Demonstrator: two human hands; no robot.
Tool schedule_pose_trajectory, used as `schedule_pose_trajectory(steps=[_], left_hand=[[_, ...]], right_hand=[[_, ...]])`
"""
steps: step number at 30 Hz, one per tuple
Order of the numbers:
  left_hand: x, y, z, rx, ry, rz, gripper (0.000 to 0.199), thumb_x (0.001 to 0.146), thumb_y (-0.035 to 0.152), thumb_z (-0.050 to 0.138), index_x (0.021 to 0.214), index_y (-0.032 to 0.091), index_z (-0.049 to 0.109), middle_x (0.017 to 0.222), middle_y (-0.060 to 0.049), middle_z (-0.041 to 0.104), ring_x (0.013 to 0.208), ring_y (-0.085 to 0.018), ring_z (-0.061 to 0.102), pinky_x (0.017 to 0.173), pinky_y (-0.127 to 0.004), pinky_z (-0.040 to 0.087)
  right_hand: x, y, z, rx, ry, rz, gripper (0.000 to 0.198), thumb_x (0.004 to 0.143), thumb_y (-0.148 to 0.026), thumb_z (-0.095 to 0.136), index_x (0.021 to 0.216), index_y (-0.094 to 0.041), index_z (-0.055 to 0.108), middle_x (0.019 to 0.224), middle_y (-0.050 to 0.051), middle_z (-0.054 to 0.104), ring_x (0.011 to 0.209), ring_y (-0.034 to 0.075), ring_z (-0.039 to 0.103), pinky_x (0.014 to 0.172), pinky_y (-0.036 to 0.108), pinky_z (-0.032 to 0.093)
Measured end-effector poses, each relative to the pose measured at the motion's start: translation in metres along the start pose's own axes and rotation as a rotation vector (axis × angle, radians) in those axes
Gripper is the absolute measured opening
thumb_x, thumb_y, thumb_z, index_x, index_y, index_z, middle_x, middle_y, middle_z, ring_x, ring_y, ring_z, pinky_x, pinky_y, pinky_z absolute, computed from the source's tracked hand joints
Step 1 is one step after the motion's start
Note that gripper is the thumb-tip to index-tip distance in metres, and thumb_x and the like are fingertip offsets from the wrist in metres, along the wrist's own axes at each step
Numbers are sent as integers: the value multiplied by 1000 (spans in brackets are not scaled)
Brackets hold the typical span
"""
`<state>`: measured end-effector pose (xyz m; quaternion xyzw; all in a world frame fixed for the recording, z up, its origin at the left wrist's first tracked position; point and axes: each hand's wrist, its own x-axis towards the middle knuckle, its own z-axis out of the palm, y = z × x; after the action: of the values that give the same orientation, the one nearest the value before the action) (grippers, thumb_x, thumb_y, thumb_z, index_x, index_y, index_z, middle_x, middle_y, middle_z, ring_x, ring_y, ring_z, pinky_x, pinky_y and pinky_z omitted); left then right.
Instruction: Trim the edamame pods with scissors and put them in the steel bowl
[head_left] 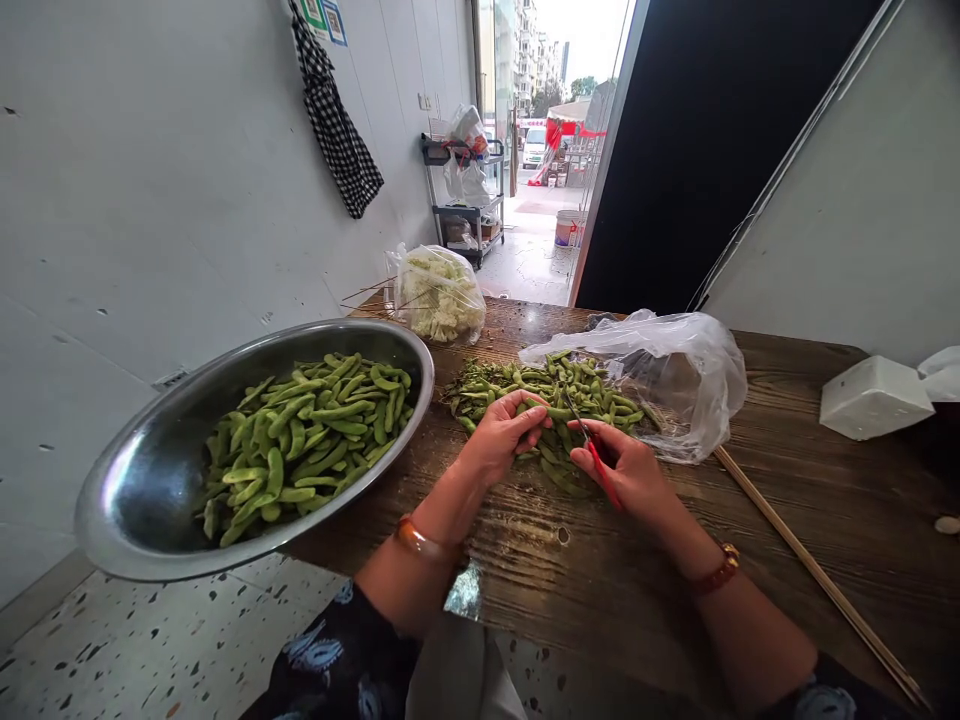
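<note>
My left hand (504,437) pinches a green edamame pod (553,411) between thumb and fingers. In my right hand (626,465) is a pair of red-handled scissors (598,462), its dark blades pointing up beside the pod's right end. Whether the blades touch the pod I cannot tell. Behind and beneath both hands a pile of edamame pods (517,378) lies on the dark wooden table (525,560). To the left, a wide steel basin (142,490) holds many more pods (300,435); it is nearer my left hand and apart from it.
Right of the pile lies a crumpled clear plastic bag (697,370). A bag of cauliflower (441,295) sits at the table's far edge. Long thin sticks (817,575) cross the right side, near a white foam box (862,397). A cart (466,205) stands by the doorway.
</note>
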<state>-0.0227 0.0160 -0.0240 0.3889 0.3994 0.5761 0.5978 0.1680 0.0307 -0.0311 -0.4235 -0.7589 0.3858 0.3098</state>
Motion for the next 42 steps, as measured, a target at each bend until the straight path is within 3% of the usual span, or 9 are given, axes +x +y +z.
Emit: schedule_pose_trajectory(steps=[11,20,27,29,31,33,37,42], left_hand=[[-1,1,1,48,-15,-18,34,69,38,75,81,13,56,68,1,61,43,-2,43,37,-15,21],[1,-2,3,63,29,45,30,74,39,70,80,15,54,64,3,57,44,-3,43,38,-14,24],[0,9,-3,-102,181,62,18,77,31,58,75,16,48,73,-1,61,60,-11,60,55,-24,49],[0,12,-6,-96,180,42,15,75,29,57,76,17,48,69,1,57,57,-11,58,56,-25,49],[1,13,-9,31,169,35,13,74,28,58,77,17,51,60,4,49,48,-8,48,50,-22,42],[2,13,-11,293,174,90,12,73,26,60,75,16,56,56,5,45,46,-7,39,49,-20,35],[5,13,-20,886,163,243,9,73,21,61,67,14,61,62,1,53,59,-10,44,59,-23,34],[0,15,-31,1307,60,119,5,70,20,63,68,17,66,59,-1,56,57,-13,45,57,-24,30]], right_hand=[[-2,-3,-1,31,26,-13,48,82,-51,58,110,-13,66,63,-3,51,58,12,42,55,24,34],[-2,4,3,-100,28,-49,49,83,-54,56,109,-14,68,64,-1,58,56,13,47,54,24,36],[0,9,-1,-61,88,-37,53,82,-57,57,111,-14,67,62,0,57,55,12,46,51,23,37],[0,11,-2,-33,89,-27,53,81,-57,58,113,-15,66,64,0,58,58,13,49,53,23,38],[1,13,-3,-13,88,-20,53,80,-56,60,114,-16,66,66,0,58,59,13,50,54,23,39],[1,14,-3,-6,88,-20,52,80,-55,60,115,-17,65,65,-1,58,58,13,49,54,24,38],[2,14,-5,-28,116,-25,51,80,-56,60,113,-17,67,66,0,59,59,14,50,54,24,38],[5,16,-7,-34,140,-35,55,79,-58,59,112,-15,67,67,1,61,60,14,52,53,25,38]])
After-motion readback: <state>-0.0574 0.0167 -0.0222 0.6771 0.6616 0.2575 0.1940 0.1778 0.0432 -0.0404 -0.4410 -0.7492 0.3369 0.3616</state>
